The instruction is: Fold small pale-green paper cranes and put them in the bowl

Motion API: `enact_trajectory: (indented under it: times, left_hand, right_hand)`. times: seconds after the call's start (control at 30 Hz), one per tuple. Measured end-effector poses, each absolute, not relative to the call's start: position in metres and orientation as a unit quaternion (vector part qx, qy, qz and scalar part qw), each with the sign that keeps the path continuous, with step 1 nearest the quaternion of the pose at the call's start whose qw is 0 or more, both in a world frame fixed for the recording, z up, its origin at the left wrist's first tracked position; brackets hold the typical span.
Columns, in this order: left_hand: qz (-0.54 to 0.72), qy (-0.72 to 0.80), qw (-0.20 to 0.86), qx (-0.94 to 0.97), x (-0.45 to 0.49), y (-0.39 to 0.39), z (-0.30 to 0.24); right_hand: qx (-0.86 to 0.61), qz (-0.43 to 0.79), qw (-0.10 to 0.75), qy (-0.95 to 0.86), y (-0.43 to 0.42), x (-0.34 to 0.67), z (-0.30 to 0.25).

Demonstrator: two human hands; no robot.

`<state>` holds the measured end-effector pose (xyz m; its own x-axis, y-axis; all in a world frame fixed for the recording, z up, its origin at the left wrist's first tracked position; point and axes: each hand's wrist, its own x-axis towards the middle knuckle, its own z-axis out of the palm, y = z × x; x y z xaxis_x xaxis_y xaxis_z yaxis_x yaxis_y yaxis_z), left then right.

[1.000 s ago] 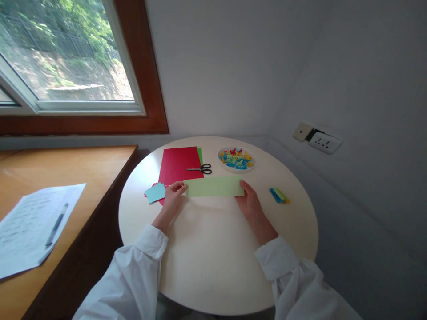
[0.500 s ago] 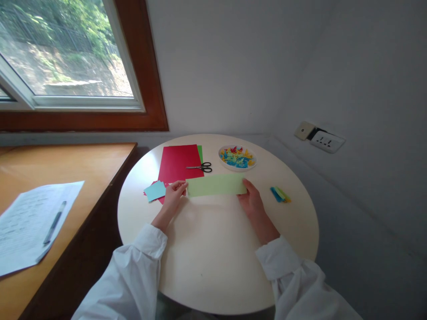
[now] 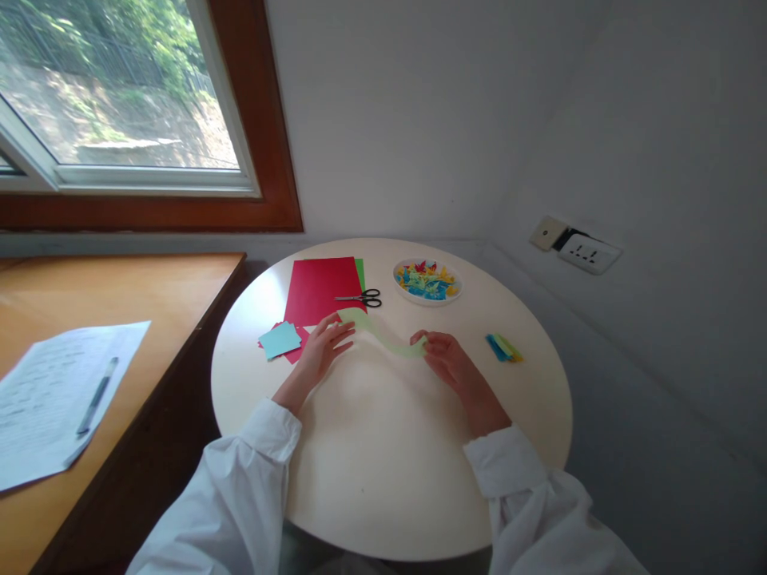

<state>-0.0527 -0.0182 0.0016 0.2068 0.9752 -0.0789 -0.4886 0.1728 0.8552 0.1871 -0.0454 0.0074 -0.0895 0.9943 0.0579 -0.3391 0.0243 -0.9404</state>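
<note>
A pale green paper strip point(image 3: 383, 339) bends in a wave between my two hands, above the round white table point(image 3: 383, 479). My left hand point(image 3: 323, 345) pinches its left end, with the lower fingers loosely spread. At the other end, my right hand point(image 3: 442, 353) has its fingers closed on the strip. Scissors point(image 3: 363, 298) with black handles lie shut, partly over a red paper sheet point(image 3: 323, 287). Beside my left wrist sits a small stack of light blue paper pieces point(image 3: 280, 341) with red pieces under it.
A white dish point(image 3: 427, 299) of small colourful paper cut-outs stands at the table's back. Several folded coloured papers point(image 3: 503, 348) lie right of my right hand. On the wooden desk point(image 3: 180, 295) at left are written sheets point(image 3: 48, 399) and a pen point(image 3: 97, 397).
The paper strip was held flat and straight; now it curves in a wave. My hands have come closer together, and the right one has turned inward.
</note>
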Motion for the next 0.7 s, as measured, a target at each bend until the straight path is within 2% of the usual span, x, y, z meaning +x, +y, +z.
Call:
enact_trajectory:
  times: [0.2,0.3,0.43,0.57,0.7]
  left_hand:
    - [0.539,0.357,0.664,0.375,-0.052,-0.017,0.0]
    - [0.547,0.397,0.611,0.412,-0.051,-0.014,-0.006]
    - [0.564,0.446,0.499,0.483,-0.051,-0.009,-0.014]
    - [0.598,0.449,0.373,0.55,-0.05,-0.013,-0.009]
    - [0.499,0.431,0.378,0.649,-0.038,-0.03,-0.002]
  right_hand:
    - [-0.365,0.581,0.407,-0.603,-0.05,0.187,0.013]
    - [-0.393,0.568,0.377,-0.617,-0.054,0.185,0.013]
    - [-0.477,0.539,0.377,-0.583,-0.052,0.182,0.006]
    - [-0.504,0.499,0.438,-0.553,-0.042,0.18,0.0]
    - [-0.505,0.489,0.492,-0.514,-0.037,0.175,-0.002]
